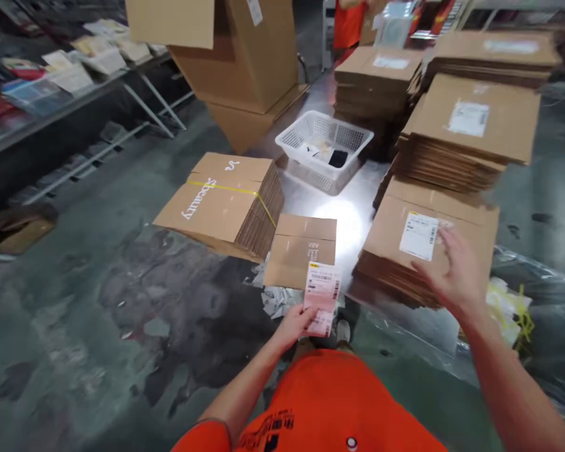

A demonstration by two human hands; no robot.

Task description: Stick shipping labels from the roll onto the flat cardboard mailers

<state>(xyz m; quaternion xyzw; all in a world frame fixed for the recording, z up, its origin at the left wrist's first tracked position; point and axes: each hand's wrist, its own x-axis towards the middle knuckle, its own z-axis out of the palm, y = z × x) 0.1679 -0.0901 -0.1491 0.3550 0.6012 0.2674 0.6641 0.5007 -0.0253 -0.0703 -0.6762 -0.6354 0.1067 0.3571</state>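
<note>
My left hand (297, 324) is closed on a strip of printed shipping labels (322, 289), whose top end overlaps the near edge of a flat cardboard box (301, 245). At the right, my right hand (452, 270) is open, its fingers spread over the near stack of flattened boxes (376, 242). Its fingertips are at the right edge of a white label (419, 235) lying on the top box. Whether the fingertips press on it cannot be made out.
A strapped bundle of flattened boxes (226, 210) lies left of the flat box. Behind stands a white plastic basket (327, 169) on the metal table (341, 213). More labelled stacks (494, 119) rise at the right. A large open carton (258, 69) stands behind. A person in orange (348, 25) is farther back.
</note>
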